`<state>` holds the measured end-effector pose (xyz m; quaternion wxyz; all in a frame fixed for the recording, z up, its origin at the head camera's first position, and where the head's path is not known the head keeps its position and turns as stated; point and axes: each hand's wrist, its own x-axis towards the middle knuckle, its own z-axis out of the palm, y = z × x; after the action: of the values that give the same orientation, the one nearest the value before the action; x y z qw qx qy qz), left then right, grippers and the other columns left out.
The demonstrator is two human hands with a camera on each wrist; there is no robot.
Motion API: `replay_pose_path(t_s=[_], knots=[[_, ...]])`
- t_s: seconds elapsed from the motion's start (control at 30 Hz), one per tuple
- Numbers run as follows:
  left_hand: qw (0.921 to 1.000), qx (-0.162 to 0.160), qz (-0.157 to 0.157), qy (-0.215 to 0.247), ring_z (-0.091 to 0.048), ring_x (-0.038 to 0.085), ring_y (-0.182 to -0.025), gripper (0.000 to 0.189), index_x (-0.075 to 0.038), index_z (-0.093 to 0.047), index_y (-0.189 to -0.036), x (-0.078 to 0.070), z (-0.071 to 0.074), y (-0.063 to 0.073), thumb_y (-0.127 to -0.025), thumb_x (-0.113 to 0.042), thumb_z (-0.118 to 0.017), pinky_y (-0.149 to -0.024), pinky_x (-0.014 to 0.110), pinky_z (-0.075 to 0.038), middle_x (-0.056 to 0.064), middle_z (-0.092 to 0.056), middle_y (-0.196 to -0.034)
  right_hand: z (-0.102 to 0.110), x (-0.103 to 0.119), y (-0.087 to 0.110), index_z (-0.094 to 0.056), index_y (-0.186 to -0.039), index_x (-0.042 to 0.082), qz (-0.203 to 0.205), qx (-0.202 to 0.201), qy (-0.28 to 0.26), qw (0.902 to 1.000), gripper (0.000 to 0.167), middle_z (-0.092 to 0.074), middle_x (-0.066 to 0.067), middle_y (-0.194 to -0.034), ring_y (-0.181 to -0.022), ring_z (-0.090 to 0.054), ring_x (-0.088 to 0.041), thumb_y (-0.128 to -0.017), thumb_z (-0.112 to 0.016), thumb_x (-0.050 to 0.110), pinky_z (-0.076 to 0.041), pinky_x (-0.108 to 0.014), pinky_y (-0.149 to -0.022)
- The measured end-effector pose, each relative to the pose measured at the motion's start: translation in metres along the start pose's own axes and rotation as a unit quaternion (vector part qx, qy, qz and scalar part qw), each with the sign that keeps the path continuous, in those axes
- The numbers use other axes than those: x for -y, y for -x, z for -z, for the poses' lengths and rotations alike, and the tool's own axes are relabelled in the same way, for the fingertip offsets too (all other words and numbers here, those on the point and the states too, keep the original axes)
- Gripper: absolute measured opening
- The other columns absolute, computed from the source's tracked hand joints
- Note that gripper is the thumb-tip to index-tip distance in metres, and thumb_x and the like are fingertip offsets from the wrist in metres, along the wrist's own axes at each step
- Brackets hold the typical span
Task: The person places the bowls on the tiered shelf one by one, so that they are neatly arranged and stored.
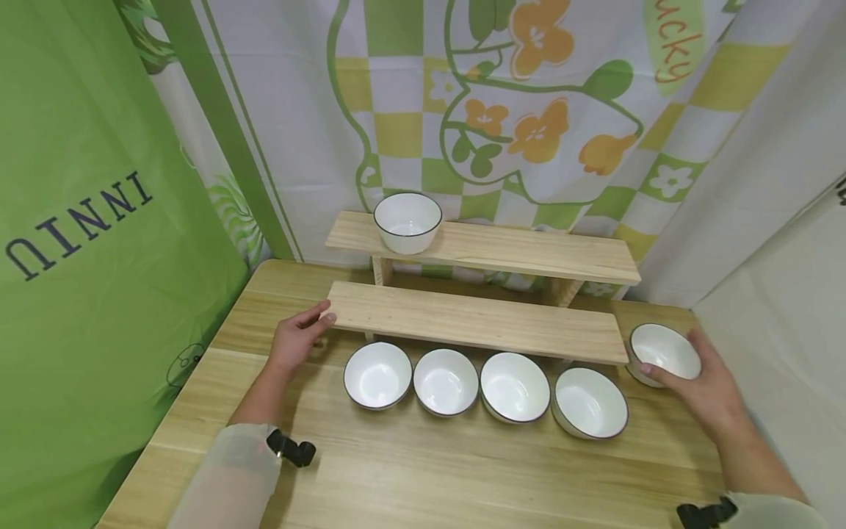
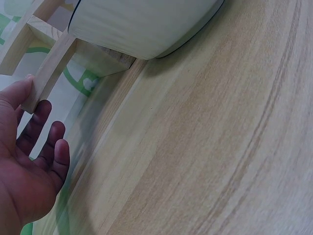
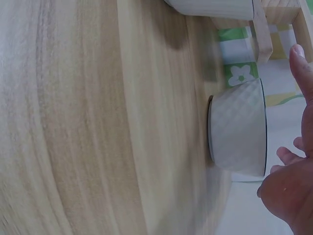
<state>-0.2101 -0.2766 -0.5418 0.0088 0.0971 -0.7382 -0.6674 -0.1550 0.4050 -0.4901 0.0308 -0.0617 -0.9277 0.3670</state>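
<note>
My left hand (image 1: pixel 297 339) pinches the left end of the lower shelf board (image 1: pixel 476 317) between thumb and forefinger; its other fingers hang loosely curled below in the left wrist view. At the right end of the stand, a white dark-rimmed bowl (image 1: pixel 664 351) rests on the table. My right hand (image 1: pixel 714 386) hovers around that bowl, thumb over its near side and fingers at the far right. In the right wrist view, the thumb and fingers are spread above the level of the rim of this bowl (image 3: pixel 238 128), with a gap showing.
Several matching bowls (image 1: pixel 446 382) stand in a row on the wooden table (image 1: pixel 423 477), in front of the two-tier stand. Another bowl (image 1: pixel 407 224) sits on the left of the upper shelf (image 1: pixel 529 248). A patterned curtain (image 1: pixel 410 95) hangs behind, green cloth (image 1: pixel 86 147) at left.
</note>
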Motion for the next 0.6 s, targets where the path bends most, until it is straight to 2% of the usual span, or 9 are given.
replay_pose_path(t_s=[0.3, 0.6], knots=[[1.0, 0.006, -0.001, -0.002, -0.053, 0.012, -0.128, 0.062, -0.011, -0.065, -0.141, -0.001, 0.0, 0.001, -0.09, -0.04, -0.084, -0.074, 0.023, -0.058, -0.003, -0.06, -0.147, -0.004, -0.01, -0.001, 0.002, -0.164, 0.001, -0.009, 0.002, 0.017, 0.9998, 0.117, 0.002, -0.034, -0.167, -0.15, -0.001, -0.06, -0.092, -0.077, 0.047, -0.008, -0.076, -0.116], [1.0, 0.007, -0.006, 0.0, -0.048, 0.016, -0.14, 0.062, -0.01, -0.065, -0.141, -0.001, 0.0, 0.001, -0.09, -0.04, -0.084, -0.075, 0.024, -0.058, -0.001, -0.059, -0.148, -0.009, -0.015, -0.001, 0.004, -0.164, 0.001, -0.016, 0.009, -0.006, 0.9998, 0.12, 0.003, -0.037, -0.166, -0.148, -0.003, -0.062, -0.091, -0.079, 0.045, -0.009, -0.079, -0.114]])
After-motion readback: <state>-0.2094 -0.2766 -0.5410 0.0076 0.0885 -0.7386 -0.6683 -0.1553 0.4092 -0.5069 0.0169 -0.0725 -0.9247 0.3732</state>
